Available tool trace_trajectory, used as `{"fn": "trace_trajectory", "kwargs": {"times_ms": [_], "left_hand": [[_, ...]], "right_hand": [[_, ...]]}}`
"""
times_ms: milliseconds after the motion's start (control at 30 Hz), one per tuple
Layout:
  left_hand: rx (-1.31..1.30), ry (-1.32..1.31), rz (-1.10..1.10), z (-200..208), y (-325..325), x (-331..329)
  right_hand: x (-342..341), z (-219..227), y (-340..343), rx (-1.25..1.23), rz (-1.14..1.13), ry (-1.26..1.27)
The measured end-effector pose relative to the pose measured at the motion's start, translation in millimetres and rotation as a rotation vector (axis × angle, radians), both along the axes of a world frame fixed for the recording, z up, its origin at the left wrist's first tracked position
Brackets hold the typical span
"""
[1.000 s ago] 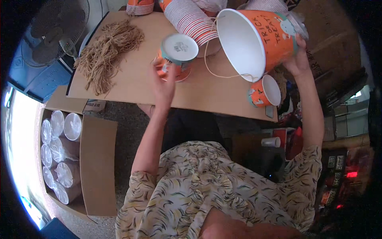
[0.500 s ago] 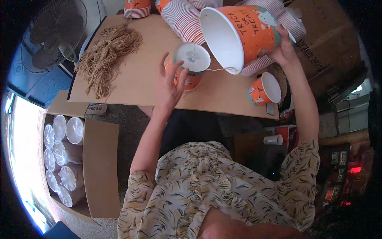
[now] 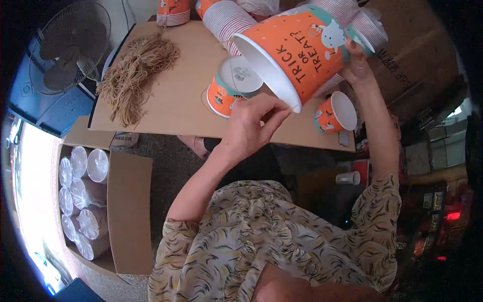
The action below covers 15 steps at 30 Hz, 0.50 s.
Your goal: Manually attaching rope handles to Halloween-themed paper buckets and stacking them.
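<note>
A large orange paper bucket with a white inside and a ghost picture is tilted in the air over the table, its mouth toward the lower left. My right hand grips it near its base, thumb on the outside. At the lower rim, my left hand is closed in a pinch on a thin string; most of the string is hidden by the fingers. Behind my left hand, another orange bucket stands upside down, white base up, a string loop at its side. A smaller orange bucket lies to the right.
A heap of tan strings lies on the cardboard-topped table. Nested bucket stacks fill its far side. A fan stands at far left. Below it, an open carton holds several wrapped stacks of cups.
My left hand has moved right, from beside the upside-down bucket to the large bucket's rim, and its fingers have closed. The large bucket has swung slightly left and down.
</note>
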<state>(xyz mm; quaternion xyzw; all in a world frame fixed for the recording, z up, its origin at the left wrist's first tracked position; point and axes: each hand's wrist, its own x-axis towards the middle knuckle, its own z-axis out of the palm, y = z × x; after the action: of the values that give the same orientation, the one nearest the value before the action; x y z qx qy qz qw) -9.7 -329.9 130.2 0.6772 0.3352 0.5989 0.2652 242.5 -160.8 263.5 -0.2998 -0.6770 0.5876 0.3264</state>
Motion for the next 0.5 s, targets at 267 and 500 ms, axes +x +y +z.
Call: {"fn": "trace_trajectory", "kwargs": {"times_ms": [267, 500], "left_hand": [[0.005, -0.002, 0.053, -10, 0, 14], [-0.827, -0.734, -0.792, 2, 16, -25]], "right_hand": [[14, -1, 8, -0.022, 0.131, 0.128], [74, -16, 41, 0.157, 0.128, 0.052]]}}
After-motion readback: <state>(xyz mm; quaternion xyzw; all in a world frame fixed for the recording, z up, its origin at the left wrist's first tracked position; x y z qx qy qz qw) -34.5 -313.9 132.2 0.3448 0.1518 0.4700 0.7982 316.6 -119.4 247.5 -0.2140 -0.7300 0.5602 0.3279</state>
